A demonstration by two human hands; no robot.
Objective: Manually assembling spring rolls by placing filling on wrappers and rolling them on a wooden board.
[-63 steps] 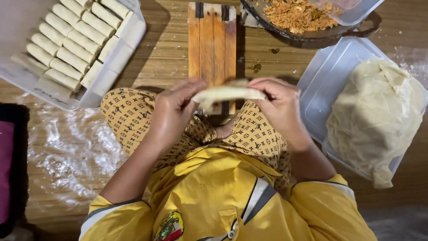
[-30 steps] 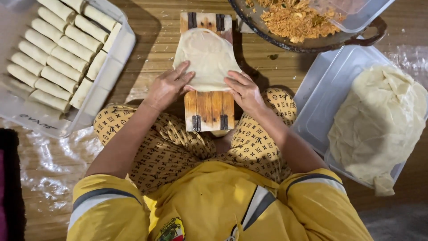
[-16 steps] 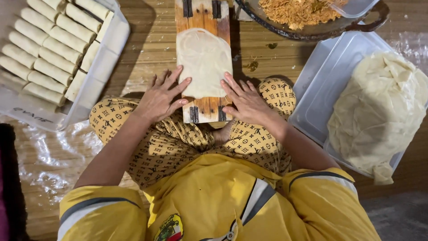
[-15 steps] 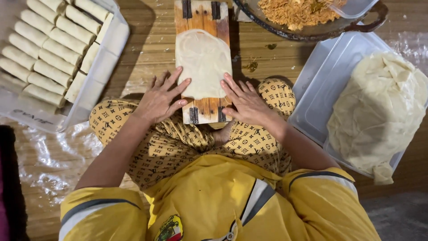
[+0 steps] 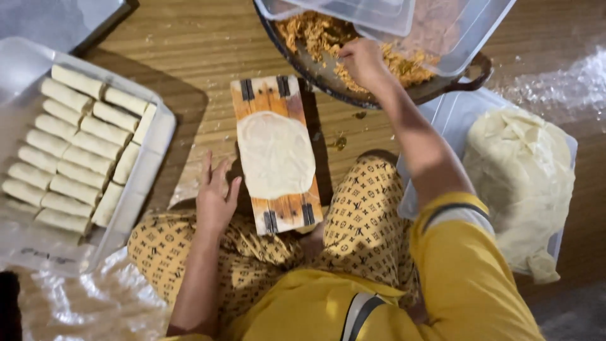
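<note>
A thin pale wrapper sheet [image 5: 276, 155] lies flat on a hinged wooden board [image 5: 278, 213] that rests in front of my knees. My left hand [image 5: 215, 198] lies open, palm down, beside the board's left edge. My right hand [image 5: 360, 62] reaches forward into a dark pan [image 5: 315, 69] of orange shredded filling [image 5: 310, 33]; its fingers are bunched in the filling, and I cannot see whether they hold any.
A clear tray [image 5: 140, 165] on the left holds several rows of rolled pastries [image 5: 81, 149]. On the right a pile of pale wrappers [image 5: 521, 183] sits in another clear tray [image 5: 454, 112]. Clear plastic containers [image 5: 385, 14] lean over the pan. Crumpled plastic film [image 5: 88, 303] covers the wooden floor.
I spread the wrapper flat on the board with both hands. My right hand has since left the board and reached up into the pan of filling; my left hand stayed beside the board.
</note>
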